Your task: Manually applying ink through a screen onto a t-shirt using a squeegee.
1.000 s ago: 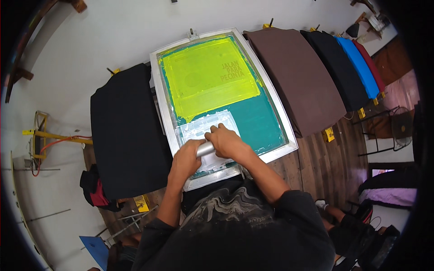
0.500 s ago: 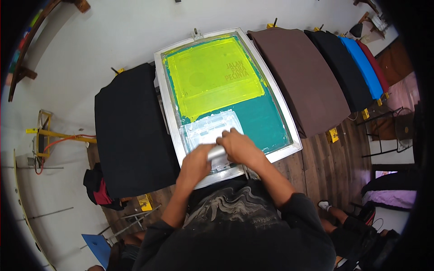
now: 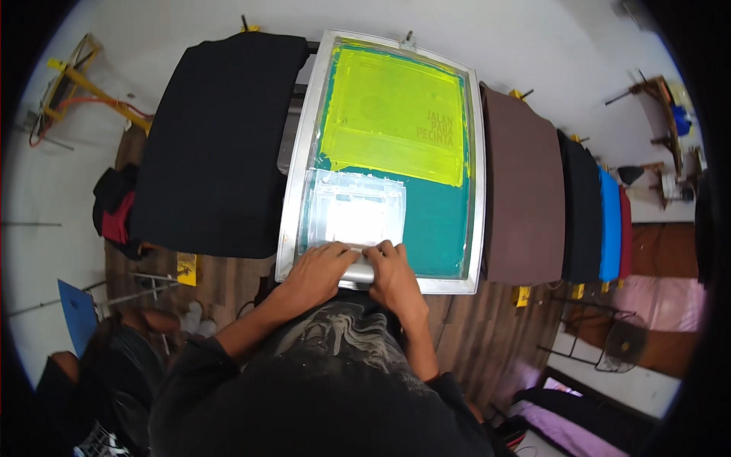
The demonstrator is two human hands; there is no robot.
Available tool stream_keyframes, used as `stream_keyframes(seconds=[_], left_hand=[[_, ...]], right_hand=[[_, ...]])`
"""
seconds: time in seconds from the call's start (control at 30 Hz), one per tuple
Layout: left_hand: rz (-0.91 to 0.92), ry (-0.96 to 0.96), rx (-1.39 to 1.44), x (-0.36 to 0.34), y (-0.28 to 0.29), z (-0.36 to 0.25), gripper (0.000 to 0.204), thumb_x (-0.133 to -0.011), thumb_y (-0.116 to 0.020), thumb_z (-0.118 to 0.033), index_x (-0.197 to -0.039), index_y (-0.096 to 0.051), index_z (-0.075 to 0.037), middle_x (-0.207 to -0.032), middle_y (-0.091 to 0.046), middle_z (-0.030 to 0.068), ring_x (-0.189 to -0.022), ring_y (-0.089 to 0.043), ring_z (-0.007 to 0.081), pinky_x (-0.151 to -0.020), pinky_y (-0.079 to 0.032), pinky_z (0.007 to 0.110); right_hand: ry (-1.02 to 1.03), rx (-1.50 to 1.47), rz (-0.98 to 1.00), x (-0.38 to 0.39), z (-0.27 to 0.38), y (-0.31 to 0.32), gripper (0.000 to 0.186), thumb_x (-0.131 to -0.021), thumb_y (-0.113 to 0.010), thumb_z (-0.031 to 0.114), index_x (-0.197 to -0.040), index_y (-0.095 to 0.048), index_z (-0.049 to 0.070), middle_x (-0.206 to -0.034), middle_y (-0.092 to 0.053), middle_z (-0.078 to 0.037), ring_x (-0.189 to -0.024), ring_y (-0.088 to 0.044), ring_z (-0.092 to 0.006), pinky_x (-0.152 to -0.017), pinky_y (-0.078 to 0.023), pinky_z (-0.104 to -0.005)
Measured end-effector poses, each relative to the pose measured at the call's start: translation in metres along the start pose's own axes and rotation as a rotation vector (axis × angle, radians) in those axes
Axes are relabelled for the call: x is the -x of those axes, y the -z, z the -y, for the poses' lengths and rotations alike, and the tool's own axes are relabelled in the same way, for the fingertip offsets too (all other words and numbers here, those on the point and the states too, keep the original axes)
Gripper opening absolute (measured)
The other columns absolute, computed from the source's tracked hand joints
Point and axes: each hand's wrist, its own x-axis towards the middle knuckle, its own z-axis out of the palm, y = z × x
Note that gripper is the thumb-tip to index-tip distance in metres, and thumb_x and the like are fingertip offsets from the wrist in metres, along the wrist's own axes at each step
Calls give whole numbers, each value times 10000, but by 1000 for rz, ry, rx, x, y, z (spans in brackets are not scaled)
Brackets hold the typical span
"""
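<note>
Print shop, wood floor | screen frame (image 3: 304,152) lay flat between black shirt (image 3: 217,137) and brown shirt (image 3: 521,190) | left hand (image 3: 316,273), right hand (image 3: 394,276) both clenched on squeegee (image 3: 358,272) at frame's near edge | stroke looked almost finished; lifting the frame apparently left.

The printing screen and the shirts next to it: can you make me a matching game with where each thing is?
Things:
1. black shirt
2. brown shirt
3. yellow patch
4. left hand

Places:
A. far half of the printing screen
B. left of the screen
C. right of the screen
D. on the squeegee at the screen's near edge

Pairs: 1-B, 2-C, 3-A, 4-D
</note>
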Motion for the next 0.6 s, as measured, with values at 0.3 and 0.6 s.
stream_keyframes(seconds=[0.3, 0.6], left_hand=[[-97, 84, -90, -34, 26, 13, 371, -768, -585, 46, -1120, -646, -56, -995, -676, 156, -914, -656, 362, -811, -501, 482], [-119, 28, -113, -21, 11, 27, 433, -777, -571, 62, -1190, -612, -63, -1171, -621, 147, -1042, -624, 356, -858, -497, 461]], right_hand=[[133, 4, -57, -53, -1, 24, 411, -662, -633, -61, -1060, -666, 37, -986, -620, -185, -923, -567, -405, -833, -494, -459], [60, 64, -57, -42, 5, 2, 628, -611, -727, -43, -1213, -560, 28, -1149, -525, -176, -1076, -511, -399, -849, -547, -465]])
